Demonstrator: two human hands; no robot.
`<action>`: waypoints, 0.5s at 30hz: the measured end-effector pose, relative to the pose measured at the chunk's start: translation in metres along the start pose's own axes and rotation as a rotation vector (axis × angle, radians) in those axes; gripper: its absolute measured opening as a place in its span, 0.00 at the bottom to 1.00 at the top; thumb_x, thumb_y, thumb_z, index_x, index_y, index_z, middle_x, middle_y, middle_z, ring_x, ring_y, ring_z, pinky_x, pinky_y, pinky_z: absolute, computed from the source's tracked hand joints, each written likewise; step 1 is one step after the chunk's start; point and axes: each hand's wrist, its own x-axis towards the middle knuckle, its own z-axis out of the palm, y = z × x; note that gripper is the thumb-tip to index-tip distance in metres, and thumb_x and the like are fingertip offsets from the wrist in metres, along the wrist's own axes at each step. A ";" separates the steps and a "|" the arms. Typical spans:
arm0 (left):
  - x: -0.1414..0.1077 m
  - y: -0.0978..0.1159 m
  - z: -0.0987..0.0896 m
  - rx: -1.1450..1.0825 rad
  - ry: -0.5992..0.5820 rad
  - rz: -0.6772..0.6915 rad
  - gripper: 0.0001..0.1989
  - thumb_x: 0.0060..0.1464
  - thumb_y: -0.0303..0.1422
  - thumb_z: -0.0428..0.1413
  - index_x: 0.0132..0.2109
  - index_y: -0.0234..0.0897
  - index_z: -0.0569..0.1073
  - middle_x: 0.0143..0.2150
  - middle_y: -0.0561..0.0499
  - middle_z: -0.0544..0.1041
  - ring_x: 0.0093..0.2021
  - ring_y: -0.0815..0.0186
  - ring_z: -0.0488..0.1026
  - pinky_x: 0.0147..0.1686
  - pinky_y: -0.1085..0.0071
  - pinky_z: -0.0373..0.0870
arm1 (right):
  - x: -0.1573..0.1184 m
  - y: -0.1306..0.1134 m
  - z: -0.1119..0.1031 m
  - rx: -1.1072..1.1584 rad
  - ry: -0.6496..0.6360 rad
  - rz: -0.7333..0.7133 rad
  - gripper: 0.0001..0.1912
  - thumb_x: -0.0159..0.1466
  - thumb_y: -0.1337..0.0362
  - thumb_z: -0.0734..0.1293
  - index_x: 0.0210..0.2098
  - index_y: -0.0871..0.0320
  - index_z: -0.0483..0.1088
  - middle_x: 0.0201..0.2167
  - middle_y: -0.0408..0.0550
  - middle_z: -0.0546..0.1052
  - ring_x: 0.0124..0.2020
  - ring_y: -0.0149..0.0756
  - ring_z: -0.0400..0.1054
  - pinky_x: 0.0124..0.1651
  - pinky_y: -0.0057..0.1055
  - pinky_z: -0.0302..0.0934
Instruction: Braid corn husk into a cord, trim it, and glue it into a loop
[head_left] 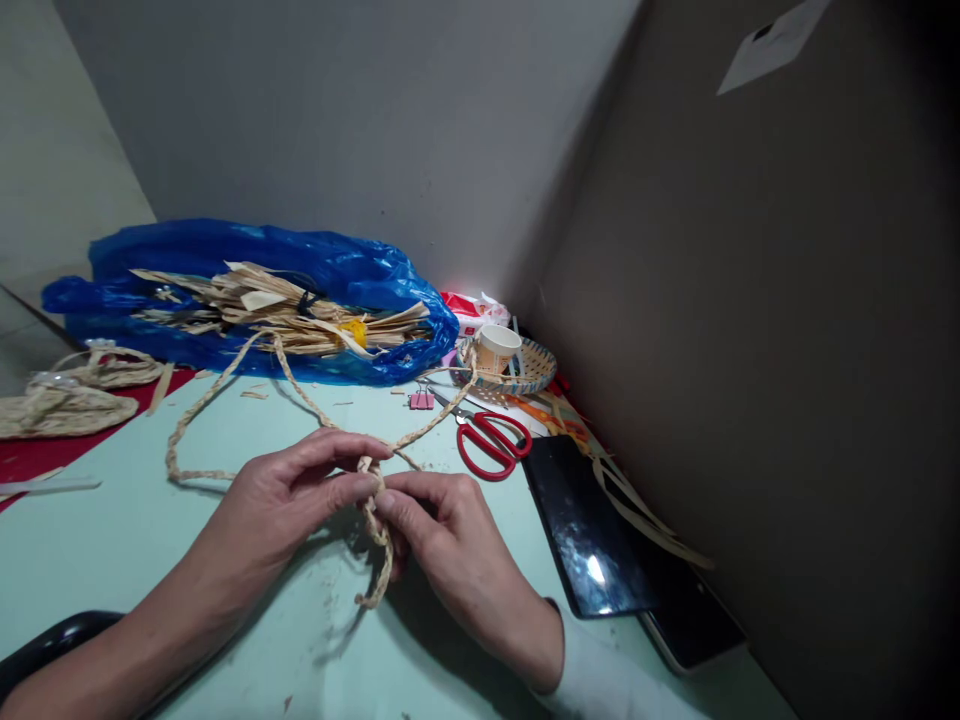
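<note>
A pale braided straw cord (377, 535) runs between my two hands above the green tabletop. My left hand (300, 480) pinches it between thumb and fingers near its looped upper part. From the right, my right hand (442, 535) grips the same cord just below, thumb on top; its lower fingers are partly hidden. A short, curled end of the braid hangs down beneath the fingertips. Beyond my hands, the long part of the cord lies in a loose loop to the left and stretches up right to the small basket.
Dried straw strips (270, 300) lie in a blue plastic bag (405, 270) at the back. Red-handled scissors (495, 445), a pink binder clip (421, 401), a woven basket (544, 365) with a paper cup (499, 348), and a black tablet (589, 540) are to the right. Coiled braids (67, 410) rest left.
</note>
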 end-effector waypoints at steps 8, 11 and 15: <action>0.002 0.003 0.001 0.018 0.051 0.001 0.08 0.42 0.41 0.69 0.30 0.45 0.83 0.28 0.53 0.80 0.29 0.61 0.73 0.28 0.72 0.70 | -0.004 -0.001 0.005 -0.037 -0.022 -0.073 0.17 0.69 0.67 0.61 0.23 0.57 0.65 0.20 0.38 0.64 0.25 0.29 0.56 0.30 0.27 0.51; 0.001 0.005 0.004 0.004 0.075 -0.011 0.08 0.42 0.41 0.69 0.30 0.44 0.82 0.27 0.54 0.79 0.29 0.62 0.73 0.29 0.72 0.70 | -0.004 -0.002 0.006 0.002 -0.052 -0.049 0.18 0.71 0.66 0.59 0.23 0.57 0.64 0.20 0.38 0.66 0.25 0.30 0.62 0.33 0.27 0.56; 0.001 0.005 0.003 -0.001 0.089 -0.031 0.08 0.43 0.40 0.68 0.30 0.44 0.81 0.27 0.54 0.79 0.29 0.63 0.73 0.29 0.72 0.69 | -0.001 0.000 0.004 0.030 -0.092 -0.010 0.16 0.70 0.64 0.61 0.26 0.57 0.67 0.22 0.39 0.68 0.27 0.30 0.64 0.33 0.26 0.57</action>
